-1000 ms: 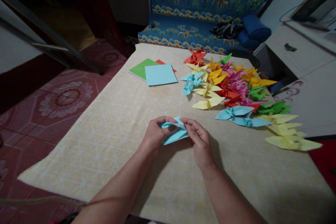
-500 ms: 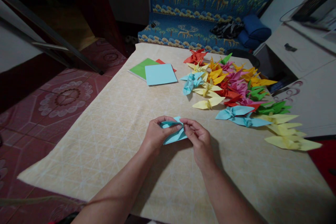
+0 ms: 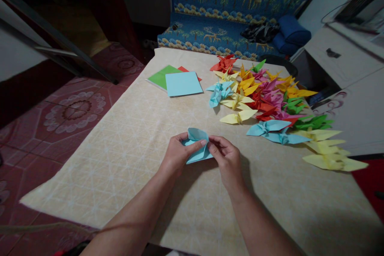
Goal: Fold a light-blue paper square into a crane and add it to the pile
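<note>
A partly folded light blue paper (image 3: 196,155) is held between my two hands, low over the middle of the table. My left hand (image 3: 179,153) grips its left side, the thumb lying across the top. On the right side, my right hand (image 3: 225,153) pinches the paper between thumb and fingers. One flap of the paper stands up at the back, above my left thumb. The fingers beneath the paper are hidden.
The cloth-covered table (image 3: 126,144) bears flat sheets, light blue (image 3: 183,84), green (image 3: 163,76) and red, at the back. Several folded paper cranes (image 3: 264,106) in many colours spread over the right side. Behind stands a blue patterned sofa (image 3: 210,32); a white cabinet (image 3: 357,108) is at right.
The flap at the back of the blue paper has risen and opened upward above my left thumb. Both hands stay in nearly the same place, still holding the paper.
</note>
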A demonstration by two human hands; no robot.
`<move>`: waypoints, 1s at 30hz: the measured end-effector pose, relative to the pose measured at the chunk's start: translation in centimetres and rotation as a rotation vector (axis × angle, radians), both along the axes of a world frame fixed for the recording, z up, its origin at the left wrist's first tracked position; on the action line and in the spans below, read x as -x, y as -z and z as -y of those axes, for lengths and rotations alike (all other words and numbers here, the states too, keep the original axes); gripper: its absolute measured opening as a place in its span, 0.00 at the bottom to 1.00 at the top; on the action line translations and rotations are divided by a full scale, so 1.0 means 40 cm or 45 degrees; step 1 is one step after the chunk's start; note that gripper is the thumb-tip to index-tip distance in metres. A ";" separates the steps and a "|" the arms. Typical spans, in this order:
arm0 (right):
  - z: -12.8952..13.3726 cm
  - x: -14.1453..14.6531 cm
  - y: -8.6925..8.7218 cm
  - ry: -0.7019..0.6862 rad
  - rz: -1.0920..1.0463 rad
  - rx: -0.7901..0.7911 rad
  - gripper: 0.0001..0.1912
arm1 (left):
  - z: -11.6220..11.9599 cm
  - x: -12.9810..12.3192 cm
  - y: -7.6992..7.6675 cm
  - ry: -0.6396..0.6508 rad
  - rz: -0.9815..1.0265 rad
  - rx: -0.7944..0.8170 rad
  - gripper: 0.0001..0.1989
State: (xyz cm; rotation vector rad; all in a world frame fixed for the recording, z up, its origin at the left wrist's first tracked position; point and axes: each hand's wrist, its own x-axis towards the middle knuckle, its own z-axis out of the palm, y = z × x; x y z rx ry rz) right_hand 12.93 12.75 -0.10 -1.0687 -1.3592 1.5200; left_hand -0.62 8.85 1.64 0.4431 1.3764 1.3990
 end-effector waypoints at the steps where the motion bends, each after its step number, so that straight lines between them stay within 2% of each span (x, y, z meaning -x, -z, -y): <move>1: 0.001 -0.001 -0.002 -0.014 -0.012 0.003 0.12 | -0.001 0.000 0.000 -0.012 -0.016 0.002 0.18; 6: 0.004 -0.003 -0.013 -0.068 -0.035 0.034 0.12 | -0.004 -0.002 -0.003 -0.051 -0.082 0.049 0.17; 13: 0.003 -0.002 0.002 -0.050 -0.025 0.023 0.11 | -0.006 -0.005 0.002 -0.091 -0.113 0.038 0.16; 19: 0.000 0.001 0.002 -0.032 0.017 0.011 0.10 | -0.004 -0.005 0.003 -0.064 -0.152 0.044 0.15; 30: 0.000 0.014 0.006 0.097 0.035 -0.014 0.10 | 0.003 0.004 0.011 0.042 -0.040 0.010 0.15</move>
